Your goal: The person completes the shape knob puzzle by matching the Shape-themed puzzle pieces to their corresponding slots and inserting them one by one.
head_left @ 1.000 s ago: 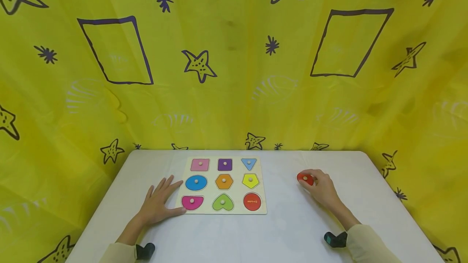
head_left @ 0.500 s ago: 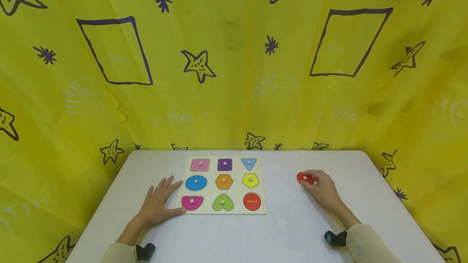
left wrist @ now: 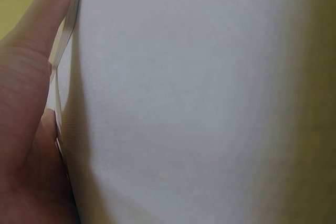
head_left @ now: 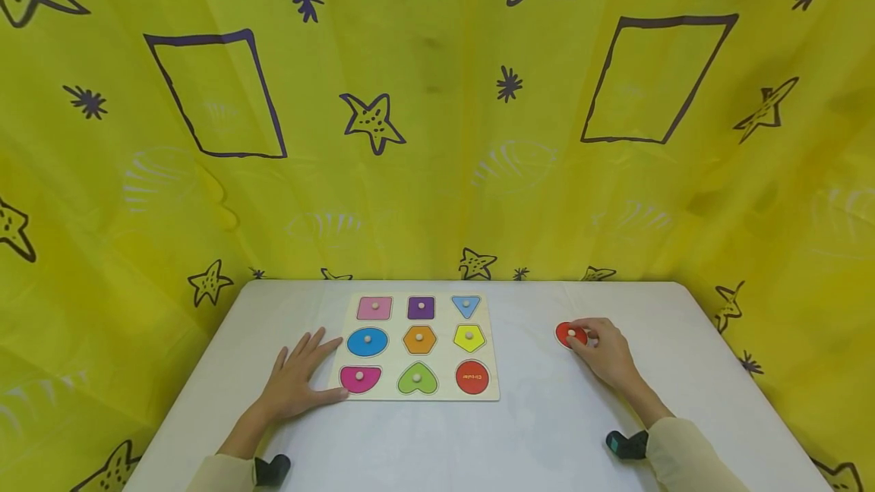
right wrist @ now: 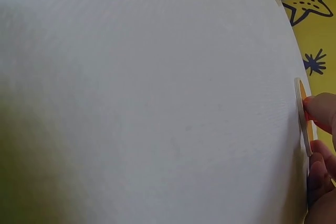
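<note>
A wooden knob puzzle board (head_left: 444, 393) lies on the white table, with several coloured shapes on it. At its lower right is a red round spot (head_left: 472, 377) printed with a word and without a knob. My left hand (head_left: 295, 382) rests by the board's left side, fingers spread, thumb and a fingertip touching its edge. Farther right, a red round puzzle piece (head_left: 566, 333) with a small knob lies at the table. The thumb and fingers of my right hand (head_left: 607, 355) curl over its right part, around the knob; the right wrist view shows fingertips against its red face (right wrist: 308, 115).
The white table (head_left: 437, 439) ends at a yellow curtain (head_left: 437, 203) printed with stars and frames. Dark wrist devices sit beside the left sleeve (head_left: 272, 470) and the right sleeve (head_left: 627, 446).
The right fingertips have shifted slightly rightward over the red puzzle piece. The piece, the board and my left hand look unmoved.
</note>
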### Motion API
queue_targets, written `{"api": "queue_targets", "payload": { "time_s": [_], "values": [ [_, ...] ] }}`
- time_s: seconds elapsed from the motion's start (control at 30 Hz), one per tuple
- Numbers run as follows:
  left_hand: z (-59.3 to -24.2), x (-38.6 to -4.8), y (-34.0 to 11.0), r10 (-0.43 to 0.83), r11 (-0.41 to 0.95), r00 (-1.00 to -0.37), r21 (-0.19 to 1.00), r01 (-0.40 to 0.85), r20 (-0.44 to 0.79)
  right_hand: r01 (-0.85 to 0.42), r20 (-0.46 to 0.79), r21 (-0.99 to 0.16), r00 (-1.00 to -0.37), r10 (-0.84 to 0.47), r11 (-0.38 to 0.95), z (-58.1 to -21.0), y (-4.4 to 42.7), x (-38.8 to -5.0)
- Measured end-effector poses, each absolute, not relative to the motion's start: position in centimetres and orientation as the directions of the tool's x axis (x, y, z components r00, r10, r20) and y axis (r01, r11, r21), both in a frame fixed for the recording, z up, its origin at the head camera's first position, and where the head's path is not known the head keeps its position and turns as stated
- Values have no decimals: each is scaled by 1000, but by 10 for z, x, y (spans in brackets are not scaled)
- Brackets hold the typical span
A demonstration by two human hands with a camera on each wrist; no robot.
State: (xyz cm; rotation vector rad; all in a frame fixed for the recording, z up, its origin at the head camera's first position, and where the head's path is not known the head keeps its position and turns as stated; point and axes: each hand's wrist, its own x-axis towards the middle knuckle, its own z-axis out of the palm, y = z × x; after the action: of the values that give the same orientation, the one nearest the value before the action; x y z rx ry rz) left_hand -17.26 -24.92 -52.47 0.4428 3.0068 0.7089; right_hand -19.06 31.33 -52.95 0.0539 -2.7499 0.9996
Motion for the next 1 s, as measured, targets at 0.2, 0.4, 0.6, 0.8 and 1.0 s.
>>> {"api": "queue_targets", "payload": {
  "time_s": [0.2,0.4,0.6,0.8,1.0],
  "values": [
    [-524,-173,-249,275,860,-961,437,262,35,-97,209,-628,-977,48,772,-529,313,-190],
    [-525,-173,-249,274,864,-961,429,263,38,-95,207,-631,-977,49,770,-527,312,-191],
    [-523,-171,-249,275,859,-961,439,264,40,-77,179,-633,-983,48,771,-528,313,-193],
    [-524,-172,-249,278,859,-960,435,268,44,-72,187,-628,-981,61,775,-526,314,-192],
    [-525,-173,-250,276,861,-960,432,269,48,-72,196,-630,-978,69,773,-527,314,-192]
  ]
}}
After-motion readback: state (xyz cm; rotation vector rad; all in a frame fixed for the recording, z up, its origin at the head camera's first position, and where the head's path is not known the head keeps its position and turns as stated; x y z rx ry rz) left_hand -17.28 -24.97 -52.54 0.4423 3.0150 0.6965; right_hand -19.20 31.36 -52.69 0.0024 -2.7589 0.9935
